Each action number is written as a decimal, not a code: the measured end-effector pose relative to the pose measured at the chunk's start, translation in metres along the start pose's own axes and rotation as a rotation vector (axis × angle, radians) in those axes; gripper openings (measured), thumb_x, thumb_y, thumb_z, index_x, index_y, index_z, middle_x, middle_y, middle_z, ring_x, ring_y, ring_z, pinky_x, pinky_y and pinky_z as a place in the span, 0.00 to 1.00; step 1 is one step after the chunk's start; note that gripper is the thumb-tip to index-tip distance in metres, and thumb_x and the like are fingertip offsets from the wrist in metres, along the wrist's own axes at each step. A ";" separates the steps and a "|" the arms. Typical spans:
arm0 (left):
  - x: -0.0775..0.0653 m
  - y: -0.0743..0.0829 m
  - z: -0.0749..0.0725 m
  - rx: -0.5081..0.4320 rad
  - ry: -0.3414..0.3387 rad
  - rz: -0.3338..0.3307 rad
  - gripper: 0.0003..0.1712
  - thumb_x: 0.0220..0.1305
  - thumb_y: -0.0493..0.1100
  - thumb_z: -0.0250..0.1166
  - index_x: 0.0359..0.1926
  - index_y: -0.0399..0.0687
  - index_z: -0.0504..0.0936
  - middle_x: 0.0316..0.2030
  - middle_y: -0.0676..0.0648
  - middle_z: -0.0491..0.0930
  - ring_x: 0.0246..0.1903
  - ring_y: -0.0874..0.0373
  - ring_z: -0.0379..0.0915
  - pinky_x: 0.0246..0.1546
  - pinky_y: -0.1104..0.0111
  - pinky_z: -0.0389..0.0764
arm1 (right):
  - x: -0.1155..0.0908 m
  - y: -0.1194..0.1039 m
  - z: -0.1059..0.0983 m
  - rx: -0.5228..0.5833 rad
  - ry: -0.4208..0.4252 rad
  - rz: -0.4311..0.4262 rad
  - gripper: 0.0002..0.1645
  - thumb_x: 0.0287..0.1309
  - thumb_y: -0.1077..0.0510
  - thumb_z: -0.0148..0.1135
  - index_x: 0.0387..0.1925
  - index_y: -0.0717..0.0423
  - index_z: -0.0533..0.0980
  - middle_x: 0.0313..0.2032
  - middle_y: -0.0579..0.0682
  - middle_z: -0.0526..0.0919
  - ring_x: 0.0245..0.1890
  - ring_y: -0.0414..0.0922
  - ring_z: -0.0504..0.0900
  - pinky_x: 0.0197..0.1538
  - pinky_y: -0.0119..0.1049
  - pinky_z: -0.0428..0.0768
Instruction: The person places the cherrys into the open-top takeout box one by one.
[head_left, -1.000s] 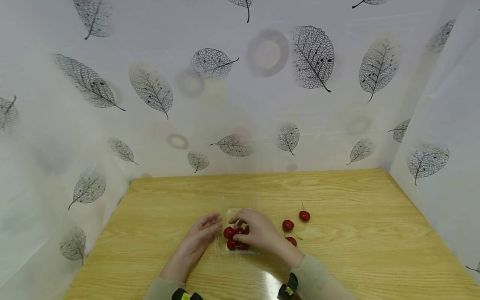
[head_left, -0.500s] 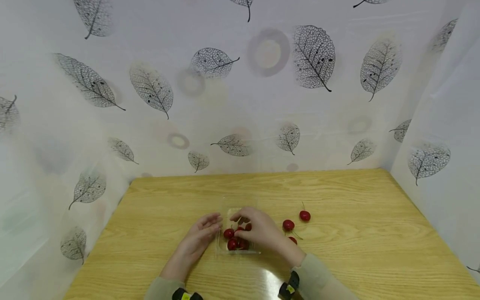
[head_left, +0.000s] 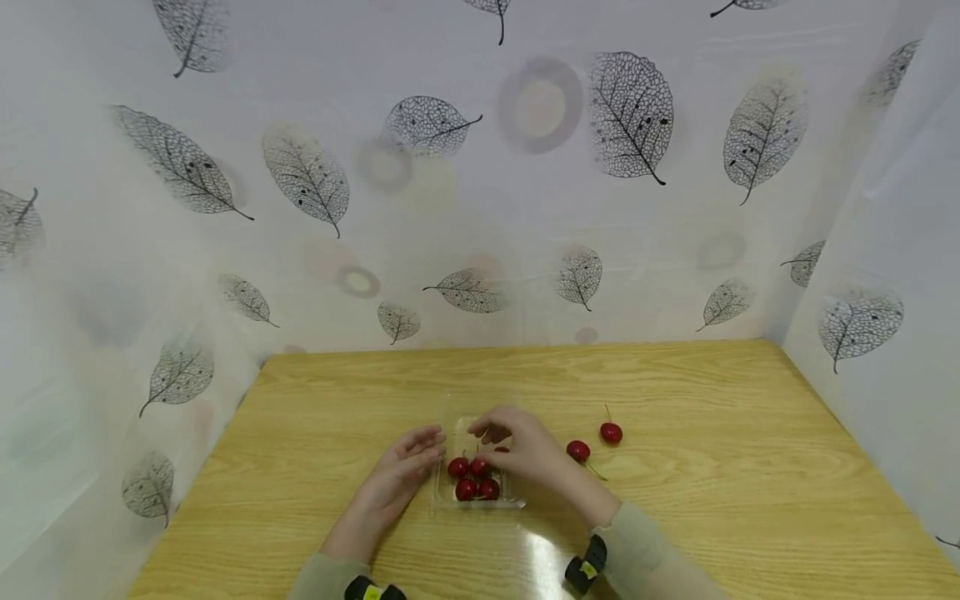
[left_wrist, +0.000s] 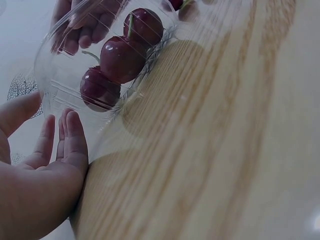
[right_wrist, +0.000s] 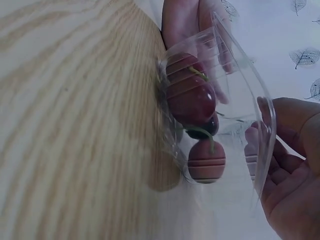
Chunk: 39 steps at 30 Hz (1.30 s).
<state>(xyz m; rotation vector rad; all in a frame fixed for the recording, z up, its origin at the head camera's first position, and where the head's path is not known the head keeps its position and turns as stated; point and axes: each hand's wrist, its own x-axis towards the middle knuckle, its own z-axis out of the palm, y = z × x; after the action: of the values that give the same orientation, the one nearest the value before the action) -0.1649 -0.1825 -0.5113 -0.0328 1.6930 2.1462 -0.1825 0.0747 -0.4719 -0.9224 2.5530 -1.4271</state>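
Observation:
A clear plastic box (head_left: pixel 517 503) stands on the table with several dark red cherries (head_left: pixel 466 489) in its near half, some with green stems. My left hand (head_left: pixel 401 471) rests on the table at the box's left side. Its fingers are straight, with the fingertips at the wall, as the left wrist view shows. Over the box's right rim reaches my right hand (head_left: pixel 528 450), fingers loosely bent above the cherries. The right wrist view shows nothing between its fingers. That hand partly covers a cherry (head_left: pixel 501 451) at the right inside the box.
Two loose cherries lie on the wooden table (head_left: pixel 712 450) right of the box: one cherry (head_left: pixel 578 451) close to my right wrist, another cherry (head_left: pixel 611 433) farther back. A leaf-patterned white sheet (head_left: pixel 480 208) hangs behind the table and along its sides.
My right hand has lifted slightly and drawn back to the right, uncovering more cherries in the box. Its forearm now hides the nearest loose cherry. My left hand has stayed in place.

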 end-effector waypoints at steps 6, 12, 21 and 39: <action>-0.001 0.001 -0.001 -0.012 -0.014 0.000 0.32 0.76 0.33 0.60 0.76 0.30 0.61 0.60 0.50 0.76 0.56 0.66 0.78 0.61 0.76 0.78 | -0.001 0.005 -0.011 0.021 0.040 0.010 0.17 0.65 0.65 0.73 0.54 0.63 0.83 0.50 0.59 0.88 0.46 0.52 0.88 0.54 0.36 0.88; -0.001 0.002 0.000 -0.019 -0.007 -0.004 0.33 0.77 0.32 0.59 0.77 0.29 0.59 0.60 0.50 0.75 0.57 0.65 0.77 0.61 0.76 0.78 | -0.005 0.011 -0.024 0.016 0.090 0.017 0.18 0.62 0.65 0.74 0.53 0.61 0.84 0.49 0.61 0.88 0.44 0.49 0.88 0.53 0.37 0.88; -0.001 0.002 0.000 -0.017 -0.018 0.003 0.35 0.77 0.32 0.59 0.78 0.28 0.57 0.61 0.49 0.74 0.57 0.65 0.76 0.61 0.76 0.78 | -0.016 0.015 -0.043 -0.008 0.132 0.066 0.18 0.62 0.65 0.74 0.54 0.60 0.84 0.49 0.59 0.88 0.45 0.49 0.88 0.54 0.45 0.89; -0.002 0.002 -0.002 -0.029 -0.036 0.015 0.34 0.77 0.32 0.59 0.77 0.28 0.58 0.62 0.49 0.73 0.58 0.64 0.75 0.62 0.75 0.78 | -0.041 0.038 -0.076 -0.027 0.239 0.182 0.18 0.63 0.65 0.74 0.55 0.61 0.84 0.48 0.61 0.88 0.43 0.41 0.87 0.53 0.39 0.88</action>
<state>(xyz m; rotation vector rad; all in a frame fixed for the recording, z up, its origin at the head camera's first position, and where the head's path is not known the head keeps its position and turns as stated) -0.1639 -0.1849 -0.5096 0.0108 1.6474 2.1687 -0.1924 0.1685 -0.4678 -0.5325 2.7454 -1.5344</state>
